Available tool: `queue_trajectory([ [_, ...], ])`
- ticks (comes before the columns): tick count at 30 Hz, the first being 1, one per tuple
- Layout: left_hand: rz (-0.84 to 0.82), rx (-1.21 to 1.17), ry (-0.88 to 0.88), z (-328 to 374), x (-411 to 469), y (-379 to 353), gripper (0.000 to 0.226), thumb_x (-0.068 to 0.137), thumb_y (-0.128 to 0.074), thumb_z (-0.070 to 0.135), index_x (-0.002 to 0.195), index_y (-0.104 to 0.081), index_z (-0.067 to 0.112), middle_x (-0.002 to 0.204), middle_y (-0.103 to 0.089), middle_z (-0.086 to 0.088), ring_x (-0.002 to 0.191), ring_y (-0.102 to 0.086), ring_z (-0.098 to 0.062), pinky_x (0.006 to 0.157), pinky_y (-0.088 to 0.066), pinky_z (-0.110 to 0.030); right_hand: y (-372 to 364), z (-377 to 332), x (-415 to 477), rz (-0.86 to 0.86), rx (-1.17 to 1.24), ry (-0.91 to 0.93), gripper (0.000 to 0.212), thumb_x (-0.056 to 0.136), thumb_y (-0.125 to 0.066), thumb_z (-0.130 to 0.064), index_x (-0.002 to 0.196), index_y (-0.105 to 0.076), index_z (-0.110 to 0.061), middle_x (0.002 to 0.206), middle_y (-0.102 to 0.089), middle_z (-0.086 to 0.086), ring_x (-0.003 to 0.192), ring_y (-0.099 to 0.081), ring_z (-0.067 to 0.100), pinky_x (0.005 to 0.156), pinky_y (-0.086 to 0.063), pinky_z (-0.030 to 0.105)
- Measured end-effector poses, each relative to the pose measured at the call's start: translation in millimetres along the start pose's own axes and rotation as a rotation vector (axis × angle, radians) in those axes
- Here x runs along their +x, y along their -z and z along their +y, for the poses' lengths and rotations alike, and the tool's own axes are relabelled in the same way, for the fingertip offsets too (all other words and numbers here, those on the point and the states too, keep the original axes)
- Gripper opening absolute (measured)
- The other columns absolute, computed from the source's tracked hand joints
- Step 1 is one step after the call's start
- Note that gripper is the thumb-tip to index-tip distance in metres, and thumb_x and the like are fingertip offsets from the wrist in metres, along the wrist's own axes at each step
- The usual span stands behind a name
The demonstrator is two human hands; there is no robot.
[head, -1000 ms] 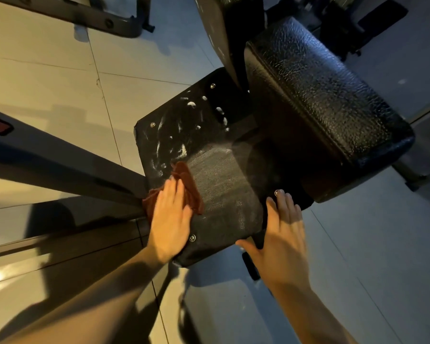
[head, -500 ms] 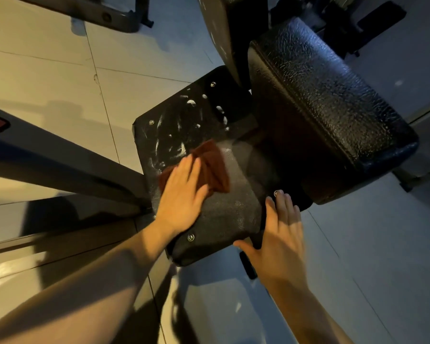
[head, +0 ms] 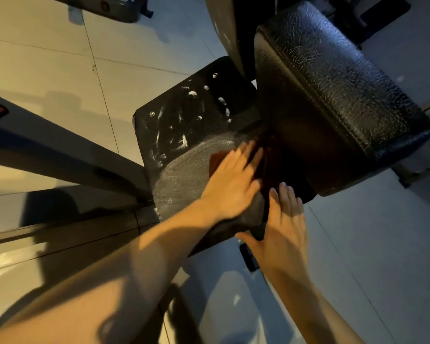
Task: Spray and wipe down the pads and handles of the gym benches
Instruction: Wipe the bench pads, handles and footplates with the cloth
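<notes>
Left hand (head: 231,184) wiping seat pad (head: 184,175); cloth (head: 215,161) may slip.
Left fingers flat, slightly spread, pressing cloth under fingertips with no pinch, so it could bunch against back pad (head: 333,83). Spray foam (head: 191,94) beyond fingertips may get missed. Right hand (head: 283,219) fingers together, bracing pad edge.

pale tiled floor (head: 47,78), warmly lit at left, under a grey metal beam (head: 60,150).
</notes>
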State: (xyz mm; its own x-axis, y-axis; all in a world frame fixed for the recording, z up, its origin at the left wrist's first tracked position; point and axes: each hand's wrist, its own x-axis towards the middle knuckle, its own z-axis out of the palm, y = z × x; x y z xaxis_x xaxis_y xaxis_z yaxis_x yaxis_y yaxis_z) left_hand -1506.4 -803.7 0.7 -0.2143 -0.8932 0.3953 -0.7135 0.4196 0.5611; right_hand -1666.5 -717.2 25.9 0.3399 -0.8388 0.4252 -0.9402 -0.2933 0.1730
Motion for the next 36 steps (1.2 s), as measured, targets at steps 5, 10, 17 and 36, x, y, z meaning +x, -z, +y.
queue_trajectory([
  [5,0.041,-0.019,0.329,-72,-37,-2,0.075,0.104,-0.018,0.059,0.164,-0.012,0.014,0.171,-0.008,-0.011,0.158,-0.004,-0.023,0.129,-0.010,-0.043,-2,2,-1,-0.051,0.012,-0.014,0.112,0.071,-0.064,-0.073,0.151,-0.037,-0.001,0.159,-0.034,0.025,0.152,-0.026,0.038,0.123,-0.021,0.052],
  [10,0.030,-0.051,0.490,-80,-123,-17,0.073,0.103,-0.014,0.056,0.161,-0.015,0.011,0.169,-0.011,-0.012,0.158,-0.007,-0.024,0.129,-0.012,-0.048,-2,1,0,-0.063,0.039,-0.019,0.110,0.073,-0.054,-0.076,0.151,-0.039,-0.001,0.161,-0.032,0.024,0.154,-0.023,0.037,0.124,-0.020,0.052],
  [17,-0.061,-0.038,0.032,15,-58,-17,0.065,0.107,-0.026,0.045,0.163,-0.009,0.015,0.170,0.006,-0.005,0.157,0.016,-0.018,0.129,0.005,-0.039,-3,1,-1,-0.014,-0.007,0.010,0.113,0.069,-0.075,-0.068,0.151,-0.037,0.001,0.159,-0.034,0.027,0.152,-0.026,0.039,0.123,-0.024,0.055],
  [36,-0.058,-0.022,0.010,19,-27,-6,0.066,0.107,-0.034,0.043,0.163,-0.014,0.014,0.172,0.001,-0.009,0.158,0.012,-0.021,0.128,0.005,-0.039,-7,2,0,0.034,-0.019,0.040,0.114,0.073,-0.074,-0.071,0.151,-0.033,0.001,0.159,-0.032,0.028,0.152,-0.025,0.040,0.125,-0.017,0.050],
])
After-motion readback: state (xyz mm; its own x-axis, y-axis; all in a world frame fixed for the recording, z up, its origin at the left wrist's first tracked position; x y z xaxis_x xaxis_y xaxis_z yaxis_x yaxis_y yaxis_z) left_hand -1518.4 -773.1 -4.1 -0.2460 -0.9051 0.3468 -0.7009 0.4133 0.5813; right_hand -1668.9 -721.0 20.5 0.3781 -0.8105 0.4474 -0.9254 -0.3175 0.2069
